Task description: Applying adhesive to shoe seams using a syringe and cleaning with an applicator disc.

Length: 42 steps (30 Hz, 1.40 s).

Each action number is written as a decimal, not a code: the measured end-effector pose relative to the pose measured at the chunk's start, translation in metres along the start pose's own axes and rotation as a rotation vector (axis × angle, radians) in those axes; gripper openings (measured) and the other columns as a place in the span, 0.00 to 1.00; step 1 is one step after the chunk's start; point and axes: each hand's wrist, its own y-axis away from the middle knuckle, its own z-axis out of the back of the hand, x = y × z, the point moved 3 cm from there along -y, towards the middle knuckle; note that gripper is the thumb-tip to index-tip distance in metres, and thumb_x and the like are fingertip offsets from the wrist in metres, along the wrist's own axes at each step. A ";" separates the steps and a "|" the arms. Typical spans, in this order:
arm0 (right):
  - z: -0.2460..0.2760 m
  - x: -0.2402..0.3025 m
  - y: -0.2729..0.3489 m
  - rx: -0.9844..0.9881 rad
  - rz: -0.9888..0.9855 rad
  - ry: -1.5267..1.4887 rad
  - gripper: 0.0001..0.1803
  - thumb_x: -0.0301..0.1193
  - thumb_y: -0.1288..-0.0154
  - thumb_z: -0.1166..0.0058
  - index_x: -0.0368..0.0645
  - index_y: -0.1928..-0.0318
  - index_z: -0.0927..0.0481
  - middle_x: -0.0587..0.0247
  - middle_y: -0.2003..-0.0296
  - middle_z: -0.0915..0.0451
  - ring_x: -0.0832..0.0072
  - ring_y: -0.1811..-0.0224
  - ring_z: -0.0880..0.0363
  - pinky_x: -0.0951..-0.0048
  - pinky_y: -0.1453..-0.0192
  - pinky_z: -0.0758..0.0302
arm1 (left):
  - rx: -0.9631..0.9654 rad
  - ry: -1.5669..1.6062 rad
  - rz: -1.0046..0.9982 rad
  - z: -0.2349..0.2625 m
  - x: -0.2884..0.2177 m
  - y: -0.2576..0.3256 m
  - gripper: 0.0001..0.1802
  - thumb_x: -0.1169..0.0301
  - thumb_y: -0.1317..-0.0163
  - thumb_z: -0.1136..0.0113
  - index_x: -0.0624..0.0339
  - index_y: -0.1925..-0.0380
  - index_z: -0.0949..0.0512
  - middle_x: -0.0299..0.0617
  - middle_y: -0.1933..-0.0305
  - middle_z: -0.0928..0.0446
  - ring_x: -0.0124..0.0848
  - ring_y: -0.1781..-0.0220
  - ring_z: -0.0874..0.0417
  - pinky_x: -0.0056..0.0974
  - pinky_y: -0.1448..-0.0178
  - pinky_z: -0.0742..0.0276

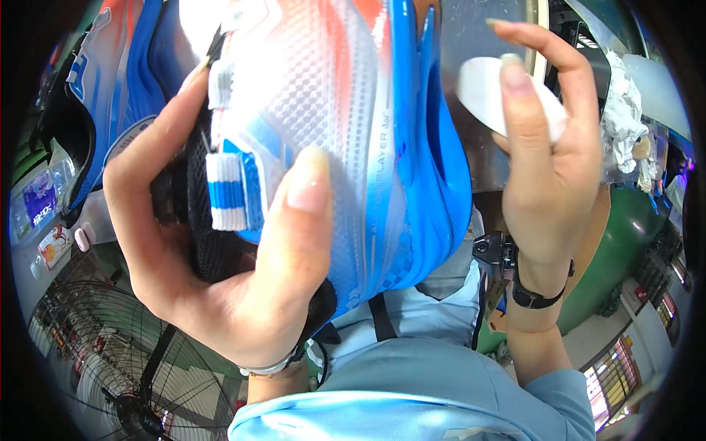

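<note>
Close in front of me is a sports shoe (309, 88) with a white and orange textured upper and a thick blue sole. My left hand (243, 279) is closed around it, the thumb pressed on the upper and the fingers at the dark collar opening. A blue-and-white striped loop (226, 187) lies beside that thumb. Apart from the shoe, to its right, my right hand (548, 162) pinches a white rounded flat pad (478, 88) under its thumb, index finger raised. What the pad is made of I cannot tell.
At the upper left stands another shoe (110, 81) in the same colours. A large fan (132, 382) with a wire guard fills the lower left. Crumpled white material (621, 110) lies on the right, past a grey metal surface (485, 22). Small packages (40, 198) sit at the left.
</note>
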 end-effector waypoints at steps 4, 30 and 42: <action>-0.006 -0.008 -0.001 0.061 0.198 0.128 0.13 0.26 0.33 0.50 0.41 0.49 0.28 0.63 0.63 0.20 0.79 0.64 0.21 0.78 0.63 0.26 | -0.019 -0.039 -0.004 -0.002 -0.005 0.003 0.23 0.75 0.50 0.41 0.71 0.51 0.27 0.50 0.50 0.26 0.36 0.50 0.24 0.39 0.42 0.30; 0.247 -0.086 -0.011 -0.374 0.543 0.825 0.11 0.22 0.46 0.44 0.43 0.60 0.19 0.63 0.48 0.23 0.61 0.41 0.30 0.63 0.38 0.34 | 0.440 -0.696 -0.516 -0.020 -0.060 0.004 0.15 0.84 0.45 0.51 0.60 0.65 0.17 0.48 0.41 0.30 0.45 0.36 0.34 0.46 0.34 0.39; 0.287 -0.108 -0.044 0.317 0.512 0.760 0.21 0.21 0.42 0.54 0.40 0.46 0.27 0.55 0.43 0.27 0.61 0.38 0.32 0.66 0.32 0.40 | 0.085 -0.249 -0.223 0.000 -0.028 -0.003 0.28 0.77 0.47 0.37 0.66 0.45 0.32 0.46 0.43 0.30 0.39 0.41 0.28 0.39 0.38 0.35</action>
